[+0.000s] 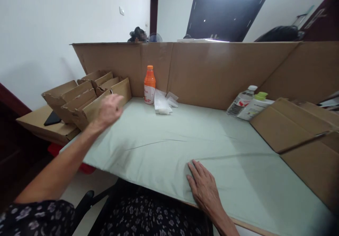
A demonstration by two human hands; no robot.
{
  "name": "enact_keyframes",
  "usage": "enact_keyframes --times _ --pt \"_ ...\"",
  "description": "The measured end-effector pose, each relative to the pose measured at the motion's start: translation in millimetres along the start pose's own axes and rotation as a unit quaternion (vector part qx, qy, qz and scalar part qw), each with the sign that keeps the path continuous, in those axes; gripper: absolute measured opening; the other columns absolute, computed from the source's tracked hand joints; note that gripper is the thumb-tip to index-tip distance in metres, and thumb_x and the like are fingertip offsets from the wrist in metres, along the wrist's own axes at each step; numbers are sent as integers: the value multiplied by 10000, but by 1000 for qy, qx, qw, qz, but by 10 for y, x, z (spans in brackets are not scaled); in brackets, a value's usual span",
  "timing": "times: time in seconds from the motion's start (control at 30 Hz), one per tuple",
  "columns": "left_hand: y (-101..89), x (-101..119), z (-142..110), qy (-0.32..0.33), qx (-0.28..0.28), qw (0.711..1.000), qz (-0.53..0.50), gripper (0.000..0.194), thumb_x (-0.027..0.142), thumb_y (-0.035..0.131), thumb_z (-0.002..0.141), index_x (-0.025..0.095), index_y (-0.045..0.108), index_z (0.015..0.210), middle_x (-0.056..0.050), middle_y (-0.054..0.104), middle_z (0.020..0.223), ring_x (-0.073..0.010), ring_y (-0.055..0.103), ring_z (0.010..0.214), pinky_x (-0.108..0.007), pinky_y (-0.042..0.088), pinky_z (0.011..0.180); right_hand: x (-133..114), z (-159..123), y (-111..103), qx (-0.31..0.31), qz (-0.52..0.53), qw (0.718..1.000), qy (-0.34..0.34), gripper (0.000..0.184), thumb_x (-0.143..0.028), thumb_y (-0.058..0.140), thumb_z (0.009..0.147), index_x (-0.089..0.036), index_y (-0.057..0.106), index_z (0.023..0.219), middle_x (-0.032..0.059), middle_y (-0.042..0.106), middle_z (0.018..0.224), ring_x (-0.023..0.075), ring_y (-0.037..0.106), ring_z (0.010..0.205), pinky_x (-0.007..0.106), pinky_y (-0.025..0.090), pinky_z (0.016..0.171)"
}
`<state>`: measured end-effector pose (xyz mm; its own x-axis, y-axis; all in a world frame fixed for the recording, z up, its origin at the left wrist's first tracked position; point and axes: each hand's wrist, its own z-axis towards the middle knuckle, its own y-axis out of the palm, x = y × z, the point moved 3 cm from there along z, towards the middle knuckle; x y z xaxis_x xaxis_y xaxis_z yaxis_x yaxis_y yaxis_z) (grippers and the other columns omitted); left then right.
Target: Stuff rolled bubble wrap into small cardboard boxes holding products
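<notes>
My left hand (109, 110) is raised at the front edge of a divided cardboard box (88, 96) on the left. Its fingers are curled closed and slightly blurred. A tiny pale tip shows above them, too small to name. Flat on the light green cloth (148, 158) near the front edge lies my right hand (203, 185), fingers stretched out and nothing under them that I can see. Between the hands, a thin dark line (153, 143), a thread or a crease, runs across the cloth.
An orange bottle (149, 84) stands at the back beside clear plastic bags (162, 103). A tilted water bottle (242, 100) and a white pack with a green cap (255, 106) lean at the right. Cardboard panels (225, 73) wall the back; folded cardboard (293, 126) lies right.
</notes>
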<state>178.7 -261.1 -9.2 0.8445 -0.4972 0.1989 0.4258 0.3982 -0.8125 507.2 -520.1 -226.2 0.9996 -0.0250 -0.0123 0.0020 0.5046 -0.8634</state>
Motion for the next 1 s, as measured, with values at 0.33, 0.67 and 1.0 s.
enact_keyframes --times 0.33,0.67,1.0 --pt "-228 -842 -61 -160 -18 984 71 497 135 549 869 33 532 1354 -138 738 1027 -333 692 918 -565 539 849 -32 -1 -39 -24 63 997 33 380 -279 458 956 -179 628 1281 137 606 1377 312 518 1290 487 420 1042" --pt "-30 595 -820 224 -19 963 -150 424 199 488 897 188 607 1303 -65 753 1019 -212 685 885 -347 541 859 -70 7 -100 -37 72 996 49 392 -266 477 931 -180 609 1290 142 608 1369 307 533 1280 476 443 1035" --pt "120 446 -1105 87 42 966 -239 666 308 638 853 227 382 1463 -110 605 1349 -280 591 1224 -497 449 1080 19 -92 -90 15 147 985 91 544 -294 515 888 -184 468 1419 143 575 1407 302 571 1250 475 485 1015"
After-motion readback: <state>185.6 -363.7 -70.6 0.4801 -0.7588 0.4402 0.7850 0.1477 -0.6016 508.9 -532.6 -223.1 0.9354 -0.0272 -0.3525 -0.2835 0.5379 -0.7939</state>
